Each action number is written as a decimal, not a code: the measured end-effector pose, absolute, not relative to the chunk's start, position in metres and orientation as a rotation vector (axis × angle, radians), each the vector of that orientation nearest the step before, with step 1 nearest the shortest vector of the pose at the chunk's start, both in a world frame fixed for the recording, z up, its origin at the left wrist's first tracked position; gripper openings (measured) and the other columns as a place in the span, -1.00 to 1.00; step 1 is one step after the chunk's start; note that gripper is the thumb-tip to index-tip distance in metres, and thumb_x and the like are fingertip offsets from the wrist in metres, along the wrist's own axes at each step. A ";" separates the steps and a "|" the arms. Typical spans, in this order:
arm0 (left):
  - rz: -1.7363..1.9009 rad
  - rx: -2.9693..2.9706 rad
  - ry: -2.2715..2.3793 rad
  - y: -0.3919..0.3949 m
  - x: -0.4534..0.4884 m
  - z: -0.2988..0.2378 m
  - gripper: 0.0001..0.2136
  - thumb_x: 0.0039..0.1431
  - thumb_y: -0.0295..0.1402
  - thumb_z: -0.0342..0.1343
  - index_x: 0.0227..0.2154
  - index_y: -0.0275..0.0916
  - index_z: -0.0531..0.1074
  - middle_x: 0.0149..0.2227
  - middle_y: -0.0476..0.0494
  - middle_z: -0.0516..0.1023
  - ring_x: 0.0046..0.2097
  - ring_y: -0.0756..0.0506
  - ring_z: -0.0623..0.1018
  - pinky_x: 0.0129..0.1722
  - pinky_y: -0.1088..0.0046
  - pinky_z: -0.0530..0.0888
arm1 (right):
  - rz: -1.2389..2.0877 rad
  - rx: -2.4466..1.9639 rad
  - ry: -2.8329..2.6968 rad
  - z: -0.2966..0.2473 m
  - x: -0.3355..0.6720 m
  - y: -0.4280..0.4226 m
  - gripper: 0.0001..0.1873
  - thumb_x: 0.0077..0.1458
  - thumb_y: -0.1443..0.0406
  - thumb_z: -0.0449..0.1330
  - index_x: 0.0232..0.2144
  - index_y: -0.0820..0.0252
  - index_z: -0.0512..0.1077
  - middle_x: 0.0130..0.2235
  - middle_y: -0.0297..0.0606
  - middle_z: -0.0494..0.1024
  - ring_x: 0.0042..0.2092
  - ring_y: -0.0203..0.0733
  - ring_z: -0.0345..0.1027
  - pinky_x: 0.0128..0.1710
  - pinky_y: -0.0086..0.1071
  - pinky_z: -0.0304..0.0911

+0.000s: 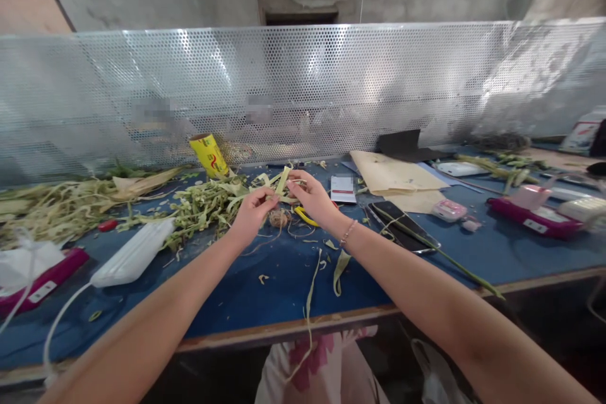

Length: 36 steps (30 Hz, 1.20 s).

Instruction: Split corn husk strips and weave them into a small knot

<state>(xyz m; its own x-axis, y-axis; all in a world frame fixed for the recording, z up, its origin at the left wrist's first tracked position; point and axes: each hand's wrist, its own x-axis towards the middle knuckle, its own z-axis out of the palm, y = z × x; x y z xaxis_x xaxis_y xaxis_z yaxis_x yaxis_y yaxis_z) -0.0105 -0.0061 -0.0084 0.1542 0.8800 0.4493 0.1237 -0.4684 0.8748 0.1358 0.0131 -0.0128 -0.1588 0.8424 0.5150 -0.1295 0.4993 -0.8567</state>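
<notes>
Both hands meet over the middle of the blue table, pinching a pale green leaf strip [283, 180] between them. My left hand [254, 213] has its thumb and fingers closed on the strip from the left. From the right, my right hand [310, 197] grips it with fingers bent, a bracelet at the wrist. Right below sits a small ball of brown twine [280, 218], and yellow-handled scissors or a similar tool [306, 217] lie partly behind my right hand. A heap of pale green plant strips [206, 202] spreads to the left. The fingertips partly hide the strip.
A yellow tube [208, 154] stands tilted at the back left. A white power strip [132, 252] lies front left, near a magenta tissue pack [45, 281]. On the right are a dark phone [402, 227], brown paper [398, 173] and a long green stalk [454, 263]. A perforated metal screen [303, 88] borders the back.
</notes>
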 end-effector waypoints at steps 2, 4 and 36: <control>1.379 1.653 0.932 -0.007 -0.009 -0.008 -0.84 -0.10 -0.28 0.10 -0.61 -0.25 0.30 -0.58 0.03 0.27 -0.47 0.03 0.32 -0.40 0.47 0.28 | 0.896 -0.615 -1.528 -0.012 0.137 0.012 -0.81 -0.04 0.19 0.09 -0.34 0.13 0.32 -0.38 -0.36 0.38 -0.43 -0.39 0.26 -0.35 -0.44 0.28; 1.382 1.625 0.925 -0.007 -0.009 -0.008 -0.84 -0.12 -0.29 0.11 -0.62 -0.25 0.30 -0.58 0.03 0.26 -0.48 0.03 0.32 -0.40 0.47 0.28 | 0.832 -0.610 -1.552 -0.011 0.138 0.012 -0.86 -0.04 0.21 0.08 -0.42 0.15 0.33 -0.39 -0.34 0.39 -0.40 -0.36 0.28 -0.33 -0.43 0.27; 1.150 2.306 1.276 -0.010 -0.006 -0.007 -0.79 -0.08 -0.32 0.00 -0.71 -0.25 0.17 -0.69 0.10 0.10 -0.60 0.08 0.14 -0.59 0.53 0.11 | 0.465 -0.762 -1.736 -0.011 0.141 0.015 -0.87 -0.09 0.25 0.20 -0.56 0.21 0.45 -0.38 -0.27 0.28 -0.31 -0.29 0.20 -0.33 -0.40 0.20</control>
